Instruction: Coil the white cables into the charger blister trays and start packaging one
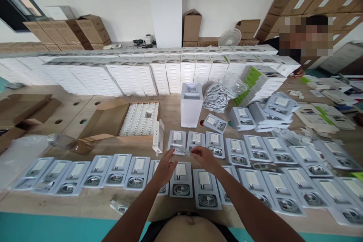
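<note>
My left hand (166, 167) reaches to the lower edge of a pale plastic tray (172, 136); its thumb stands apart from the fingers and I see nothing held. In that tray lie a white box-shaped piece (177, 136) and a small clear-wrapped item (178, 149). My right hand (204, 159) is over the lower part of the neighbouring tray (200, 137), its fingertips pinched together on something too small to make out. Below the hands sit more trays, one with a white piece (181, 169) above a coiled cable (181, 190).
Rows of filled trays (135, 172) spread both ways. Behind are an open carton (138, 119) of small white parts, a tall stack of trays (192, 109), bundled cables (217, 98) and a wall of white boxes (129, 79). A person (295, 41) stands at the far right.
</note>
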### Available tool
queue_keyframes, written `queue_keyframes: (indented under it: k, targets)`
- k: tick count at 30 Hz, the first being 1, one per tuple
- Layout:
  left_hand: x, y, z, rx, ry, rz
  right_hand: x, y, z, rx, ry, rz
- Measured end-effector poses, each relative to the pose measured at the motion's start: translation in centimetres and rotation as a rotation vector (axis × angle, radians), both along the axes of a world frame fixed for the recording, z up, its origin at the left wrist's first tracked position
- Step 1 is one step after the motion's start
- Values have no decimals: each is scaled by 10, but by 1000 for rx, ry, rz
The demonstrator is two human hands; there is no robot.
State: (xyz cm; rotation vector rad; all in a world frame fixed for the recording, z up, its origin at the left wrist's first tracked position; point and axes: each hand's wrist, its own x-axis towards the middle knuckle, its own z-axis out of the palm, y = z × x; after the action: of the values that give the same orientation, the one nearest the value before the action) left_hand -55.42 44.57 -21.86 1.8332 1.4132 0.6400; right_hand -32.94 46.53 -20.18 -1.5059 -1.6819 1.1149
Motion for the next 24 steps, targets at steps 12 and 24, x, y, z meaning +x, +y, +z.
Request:
queue_keyframes:
  k: [12,24]
  targets:
    - [5,41,-47,162,447,-157,-39,73,-57,142,-373,107]
    - [-5,41,-48,225,400,-88,-48,63,-67,292,-630,443]
